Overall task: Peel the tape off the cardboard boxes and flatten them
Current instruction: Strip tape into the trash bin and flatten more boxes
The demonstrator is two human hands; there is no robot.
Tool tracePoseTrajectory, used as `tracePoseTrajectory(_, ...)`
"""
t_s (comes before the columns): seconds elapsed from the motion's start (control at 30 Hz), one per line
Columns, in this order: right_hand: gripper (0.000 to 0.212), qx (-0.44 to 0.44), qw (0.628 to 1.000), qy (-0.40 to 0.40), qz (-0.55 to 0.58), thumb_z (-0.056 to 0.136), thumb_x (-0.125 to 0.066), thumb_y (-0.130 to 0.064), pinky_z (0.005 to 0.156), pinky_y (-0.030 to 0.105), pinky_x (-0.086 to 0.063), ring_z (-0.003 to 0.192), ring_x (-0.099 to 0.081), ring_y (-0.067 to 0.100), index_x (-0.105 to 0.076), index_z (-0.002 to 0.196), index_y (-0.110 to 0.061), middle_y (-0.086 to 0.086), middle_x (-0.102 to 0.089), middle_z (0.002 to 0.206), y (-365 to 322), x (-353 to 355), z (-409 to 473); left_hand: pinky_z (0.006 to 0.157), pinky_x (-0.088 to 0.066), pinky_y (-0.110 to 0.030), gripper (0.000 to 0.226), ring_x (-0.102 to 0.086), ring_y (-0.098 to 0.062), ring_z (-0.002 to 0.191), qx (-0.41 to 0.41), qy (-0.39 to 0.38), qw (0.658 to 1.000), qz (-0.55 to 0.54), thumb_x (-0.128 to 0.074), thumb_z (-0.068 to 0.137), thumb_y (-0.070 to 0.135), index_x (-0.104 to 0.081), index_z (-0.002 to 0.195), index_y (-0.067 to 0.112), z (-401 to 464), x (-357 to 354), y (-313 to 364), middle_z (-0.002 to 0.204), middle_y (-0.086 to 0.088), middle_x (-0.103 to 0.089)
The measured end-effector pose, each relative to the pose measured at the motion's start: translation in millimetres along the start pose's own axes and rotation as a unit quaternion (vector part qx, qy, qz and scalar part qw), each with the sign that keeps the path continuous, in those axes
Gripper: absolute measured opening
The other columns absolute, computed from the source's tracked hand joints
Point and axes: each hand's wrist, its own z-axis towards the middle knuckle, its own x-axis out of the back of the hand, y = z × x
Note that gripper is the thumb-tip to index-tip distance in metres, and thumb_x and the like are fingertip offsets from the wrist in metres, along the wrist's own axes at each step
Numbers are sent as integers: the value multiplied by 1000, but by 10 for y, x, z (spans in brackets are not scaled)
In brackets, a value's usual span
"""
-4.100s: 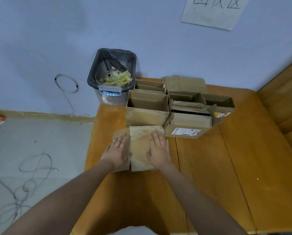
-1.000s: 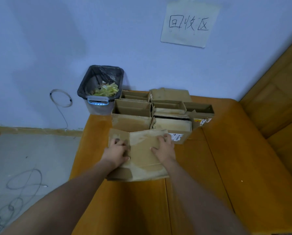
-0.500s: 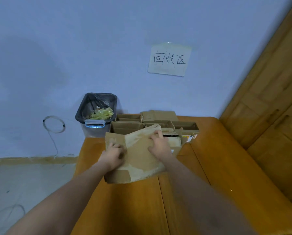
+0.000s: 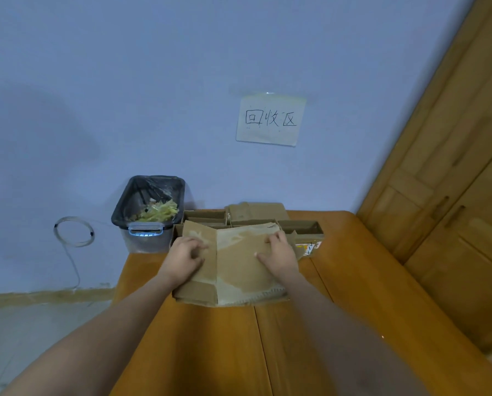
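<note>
A flattened brown cardboard box [image 4: 239,264] is tilted up off the wooden table [image 4: 353,295], its far edge raised toward the wall. My left hand [image 4: 183,257] grips its left panel with curled fingers. My right hand [image 4: 279,254] holds its right side, the thumb across the face and the fingers over the far edge. Behind it stand several open cardboard boxes [image 4: 302,225], partly hidden by the raised sheet; one shows a white and yellow label [image 4: 309,248].
A black-lined bin [image 4: 150,207] holding yellow tape scraps stands at the table's far left corner. A paper sign [image 4: 270,120] hangs on the blue wall. Wooden cabinets [image 4: 453,195] rise on the right. A coiled cable [image 4: 73,232] hangs at left.
Four seconds ago both hands pressed the box flat on the table. They have since taken hold of it and lifted its far edge. The camera has tilted up toward the wall.
</note>
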Motion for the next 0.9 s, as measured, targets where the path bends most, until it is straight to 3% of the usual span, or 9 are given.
tracePoseTrajectory(0.23,36,27,981,-14,193,91,-61,-11,99,24,-38,121,-48,18,-56,127,-11,0,-51,130,442,281,425,108,-28,-28,36,-45,-21,127,18,53,998,3,-67,85,1,-66,120,11,476,-63,297,131,-4,-60)
tracePoseTrajectory(0.37,47,54,982,-74,163,89,-62,-10,100,24,-38,125,-45,17,-50,134,-12,0,-44,138,781,394,629,110,-26,-28,37,-43,-21,131,-4,37,998,41,-67,86,1,-66,122,11,782,-235,567,134,-3,-58)
tracePoseTrajectory(0.47,64,83,982,-118,121,86,-63,-9,98,19,-39,129,-42,14,-39,145,-13,-6,-28,152,1071,481,789,111,-26,-28,39,-43,-21,131,-7,45,998,51,-66,85,0,-65,123,10,1007,-420,758,134,-3,-58)
tracePoseTrajectory(0.57,64,78,980,-97,154,86,-64,-6,90,8,-35,131,-38,10,-39,145,-15,-10,-26,150,1310,536,909,110,-29,-29,38,-45,-21,128,4,53,998,45,-67,83,-2,-66,120,10,1213,-593,960,131,-3,-60)
tracePoseTrajectory(0.7,40,37,962,-33,269,88,-63,2,77,-8,-30,124,-40,12,-56,125,-10,-3,-38,132,1596,633,1111,108,-34,-31,37,-49,-23,127,49,52,997,-1,-65,85,-1,-66,120,10,1458,-774,1181,133,-4,-59)
tracePoseTrajectory(0.77,36,4,944,-10,331,88,-61,5,78,-2,-35,118,-44,15,-59,118,-16,-2,-41,123,1729,740,1257,106,-37,-31,34,-51,-23,125,69,59,995,-29,-67,86,4,-66,119,10,1558,-811,1259,134,-5,-59)
tracePoseTrajectory(0.9,40,-23,923,12,384,86,-60,8,99,21,-36,112,-44,14,-61,122,-12,4,-44,124,1887,971,1581,104,-40,-32,28,-50,-18,124,88,66,990,-93,-71,86,11,-69,114,13,1679,-866,1385,137,-1,-55)
